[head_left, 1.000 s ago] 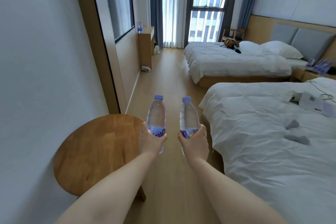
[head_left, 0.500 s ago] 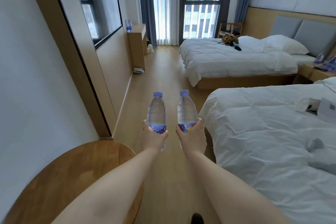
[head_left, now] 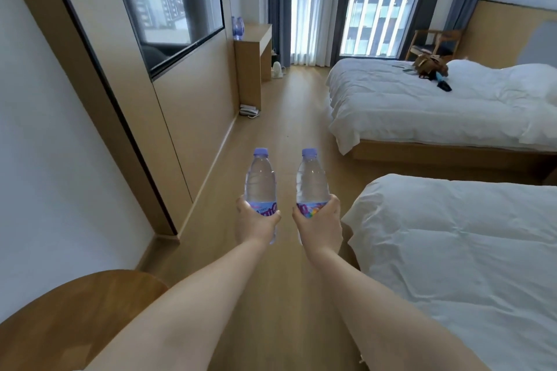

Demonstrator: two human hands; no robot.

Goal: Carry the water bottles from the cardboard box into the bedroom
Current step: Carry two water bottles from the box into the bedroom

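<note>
Two water bottles are held up in front of the person, over the wood floor (head_left: 289,117). The left bottle (head_left: 260,181) is held low down by the left hand (head_left: 255,224), with the fingers and thumb curled round its label, so this grip is clamped on the bottle. The right bottle (head_left: 312,181) is held the same way by the right hand (head_left: 320,224), and that grip is clamped too. Both bottles are kept upright, side by side but not touching, with purple caps on top and clear water inside.

A near bed (head_left: 467,265) with a white cover is seen at 3 o'clock from the hands. A far bed (head_left: 422,105) is seen at 1 o'clock, and a brown bag (head_left: 426,65) is lying on it. A wooden chair (head_left: 435,42) is set behind that bed, by the tall window (head_left: 379,3). At 11 o'clock a wooden counter (head_left: 254,36) is placed against the wall, and two more bottles (head_left: 238,28) are standing on it. A white phone (head_left: 249,111) is lying on the floor beside it. A round wooden counter (head_left: 75,310) is seen at 7 o'clock, under the left arm.
</note>
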